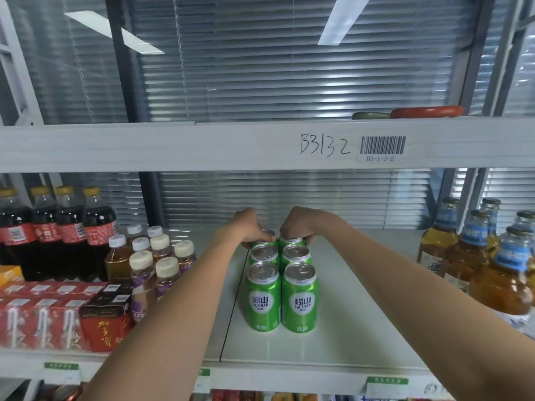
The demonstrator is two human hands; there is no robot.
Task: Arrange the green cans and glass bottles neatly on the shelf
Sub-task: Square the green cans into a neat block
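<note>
Six green Laoshan cans (282, 280) stand in two files mid-shelf (347, 328), left hand (254, 227) and right hand (298, 224) each gripping a rearmost can, apparently squaring the rows; next, I'd guess, the amber glass bottles (477, 256) right of them need lining up.

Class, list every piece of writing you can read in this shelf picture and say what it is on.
"B3132", handwritten: upper shelf edge
"B3-1-3-2": barcode sticker
"LAOSHAN", below Chinese characters: two front green cans
Red cartons: gold Chinese script
Too blurred to read: cola bottles, glass bottles, green price tags
</note>
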